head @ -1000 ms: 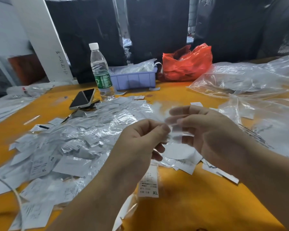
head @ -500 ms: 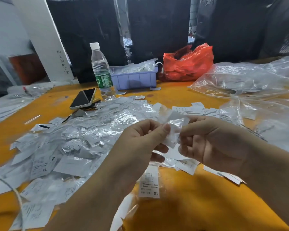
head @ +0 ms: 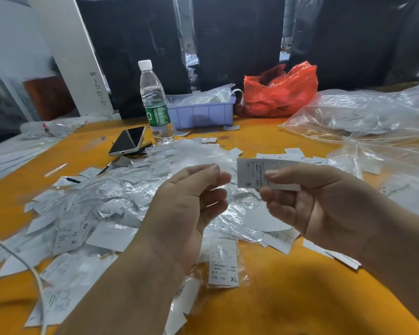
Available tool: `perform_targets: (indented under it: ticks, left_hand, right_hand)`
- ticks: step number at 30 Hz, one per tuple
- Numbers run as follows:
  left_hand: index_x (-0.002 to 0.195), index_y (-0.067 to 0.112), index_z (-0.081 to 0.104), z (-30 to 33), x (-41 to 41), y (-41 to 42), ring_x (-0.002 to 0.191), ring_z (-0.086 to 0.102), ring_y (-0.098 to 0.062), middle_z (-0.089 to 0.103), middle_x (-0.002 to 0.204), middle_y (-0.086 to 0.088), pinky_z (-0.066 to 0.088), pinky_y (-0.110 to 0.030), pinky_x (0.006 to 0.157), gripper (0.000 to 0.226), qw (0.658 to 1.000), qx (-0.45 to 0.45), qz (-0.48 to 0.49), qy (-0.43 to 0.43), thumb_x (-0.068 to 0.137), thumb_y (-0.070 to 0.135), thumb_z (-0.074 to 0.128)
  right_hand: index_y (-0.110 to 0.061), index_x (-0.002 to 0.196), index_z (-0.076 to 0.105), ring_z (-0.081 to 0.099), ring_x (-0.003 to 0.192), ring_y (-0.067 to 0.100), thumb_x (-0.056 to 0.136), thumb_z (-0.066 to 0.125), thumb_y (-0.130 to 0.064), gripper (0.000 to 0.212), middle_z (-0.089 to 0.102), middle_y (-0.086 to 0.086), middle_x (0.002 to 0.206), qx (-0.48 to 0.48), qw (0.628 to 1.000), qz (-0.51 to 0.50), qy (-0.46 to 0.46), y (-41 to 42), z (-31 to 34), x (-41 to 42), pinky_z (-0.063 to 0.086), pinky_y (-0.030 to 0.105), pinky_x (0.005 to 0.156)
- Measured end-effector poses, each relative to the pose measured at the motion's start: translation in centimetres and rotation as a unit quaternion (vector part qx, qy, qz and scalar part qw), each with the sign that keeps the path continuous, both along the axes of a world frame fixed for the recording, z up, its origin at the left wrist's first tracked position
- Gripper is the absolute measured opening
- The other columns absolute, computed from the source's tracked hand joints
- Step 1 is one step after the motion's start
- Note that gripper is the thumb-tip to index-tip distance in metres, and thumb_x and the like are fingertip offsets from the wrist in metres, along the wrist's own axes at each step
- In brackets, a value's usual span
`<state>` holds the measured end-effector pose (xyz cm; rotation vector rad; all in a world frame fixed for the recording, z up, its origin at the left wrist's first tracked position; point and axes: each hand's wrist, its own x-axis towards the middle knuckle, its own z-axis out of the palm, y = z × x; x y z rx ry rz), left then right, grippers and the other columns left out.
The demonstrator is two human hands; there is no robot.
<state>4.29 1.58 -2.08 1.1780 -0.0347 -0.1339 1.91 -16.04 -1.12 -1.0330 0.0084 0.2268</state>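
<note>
Right hand (head: 324, 204): raised over the table's middle, thumb and curled fingers pinching a white size tag (head: 250, 172).
Size tag: held clear of the table, just right of the left thumb, its long side level; printed face toward the camera, an "S" at its near-left corner.
Left hand (head: 186, 206): raised just left of the tag, fingers curled, thumb pressed to forefinger on a thin clear sleeve (head: 230, 176); the sleeve is blurred and its outline is hard to make out.
Gap between hands: small; the hands do not touch.
Table (head: 288, 298): orange top.
Tag pile (head: 102, 213): loose white tags and clear sleeves heaped left and centre, under and beyond both hands; XS and XL marks readable.
Single XL tag (head: 223, 264): flat on the table, near side, below the hands.
Phone (head: 127, 141): screen up, at the far-left edge of the pile.
Water bottle (head: 155, 102): upright, just right of the phone.
Purple tray (head: 203, 114): far centre, beside the bottle.
Red bag (head: 281, 93): right of the tray.
Clear bags (head: 363, 117): heaped far right.
</note>
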Motion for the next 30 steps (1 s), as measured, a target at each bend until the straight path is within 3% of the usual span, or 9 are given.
perform_targets:
  ticks: [4,8,13,20,25,30]
  left_hand:
    - [0.07,0.018,0.072,0.07,-0.26,-0.11,0.061,0.065,-0.011,0.072,0.079,-0.002,0.058,-0.025,0.06,0.006,0.999,-0.028,-0.031,0.017,0.068,0.022,0.07]
    - [0.083,0.018,0.064,-0.03,-0.29,-0.27,0.06,0.063,-0.007,0.068,0.074,0.004,0.055,-0.022,0.057,0.023,0.999,-0.013,-0.029,0.019,0.064,0.028,0.072]
    - [0.08,0.019,0.064,-0.21,-0.29,-0.62,0.059,0.061,-0.009,0.068,0.072,0.001,0.052,-0.022,0.052,0.021,1.0,-0.007,-0.018,0.003,0.063,0.028,0.074]
    - [0.075,0.018,0.066,-0.39,-0.23,-0.76,0.055,0.06,-0.008,0.069,0.071,0.0,0.051,-0.022,0.049,0.017,1.0,0.002,-0.014,-0.011,0.064,0.029,0.073]
    - [0.062,0.022,0.071,-0.33,-0.34,-0.79,0.057,0.06,-0.01,0.069,0.073,-0.002,0.052,-0.024,0.05,0.008,0.999,-0.004,-0.023,-0.021,0.06,0.029,0.075]
    - [0.059,0.024,0.072,-0.32,-0.36,-0.75,0.057,0.06,-0.01,0.07,0.074,-0.002,0.051,-0.024,0.05,0.007,0.999,-0.003,-0.027,-0.022,0.06,0.03,0.075]
  right_hand:
    - [-0.003,0.104,0.053,0.067,0.056,0.019,0.063,0.063,-0.002,0.042,0.07,0.014,0.073,-0.011,0.999,-0.017,-0.031,0.19,0.16,-0.11,0.054,0.021,0.048]
    - [-0.007,0.111,0.051,0.07,0.062,0.024,0.065,0.063,0.0,0.049,0.07,0.019,0.078,-0.007,0.998,-0.027,-0.06,0.42,0.17,-0.16,0.056,0.024,0.052]
    - [-0.008,0.115,0.05,0.071,0.064,0.024,0.063,0.063,-0.002,0.054,0.07,0.019,0.078,0.01,0.997,-0.02,-0.074,0.62,0.04,-0.48,0.056,0.023,0.053]
    - [-0.008,0.078,0.047,0.072,0.065,0.026,0.063,0.065,-0.001,0.024,0.07,0.021,0.079,-0.015,0.995,-0.012,-0.102,0.86,-0.21,-0.64,0.056,0.026,0.054]
    - [-0.01,0.065,0.051,0.072,0.066,0.029,0.064,0.065,-0.001,0.017,0.07,0.023,0.078,-0.048,0.99,-0.042,-0.129,0.98,-0.51,-0.57,0.056,0.027,0.054]
    - [-0.009,0.068,0.046,0.072,0.063,0.027,0.063,0.063,-0.001,0.02,0.071,0.021,0.074,-0.035,0.984,-0.086,-0.15,0.88,-0.32,-0.6,0.056,0.026,0.053]
